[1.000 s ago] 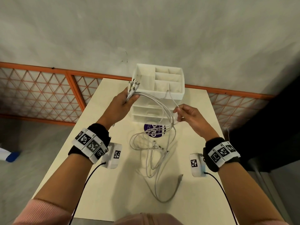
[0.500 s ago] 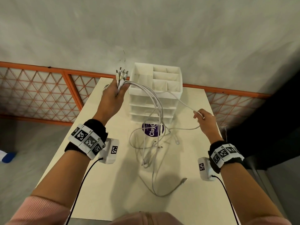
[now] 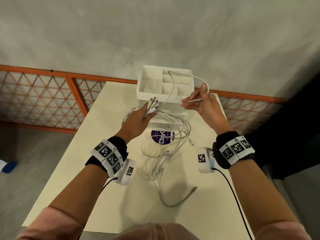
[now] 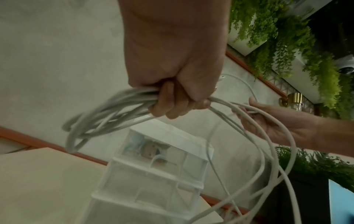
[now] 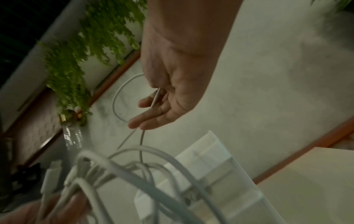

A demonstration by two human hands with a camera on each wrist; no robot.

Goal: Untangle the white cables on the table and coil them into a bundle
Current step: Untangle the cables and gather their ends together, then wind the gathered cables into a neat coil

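Observation:
Several white cables (image 3: 162, 161) lie in tangled loops on the cream table (image 3: 103, 170). My left hand (image 3: 149, 112) is raised in front of the organizer and grips a bunch of their plug ends (image 3: 153, 103); the left wrist view shows its fingers (image 4: 172, 106) curled round the strands. To the right, at about the same height, my right hand (image 3: 197, 103) holds one thin cable (image 3: 190, 77), which arcs over the organizer and runs back toward the bunch. In the right wrist view this cable end (image 5: 156, 98) crosses the palm under the thumb, with the fingers (image 5: 138, 121) nearly straight.
A white drawer organizer (image 3: 150, 84) with open top compartments stands at the table's far edge, right behind both hands. A purple round label (image 3: 161, 137) lies under the cables. One loose plug (image 3: 194, 188) reaches toward the near edge. An orange lattice fence (image 3: 43, 97) runs behind.
My left hand has come down and right with the bunch of plugs. My right hand has risen and moved left, drawing one cable into a high arc over the organizer.

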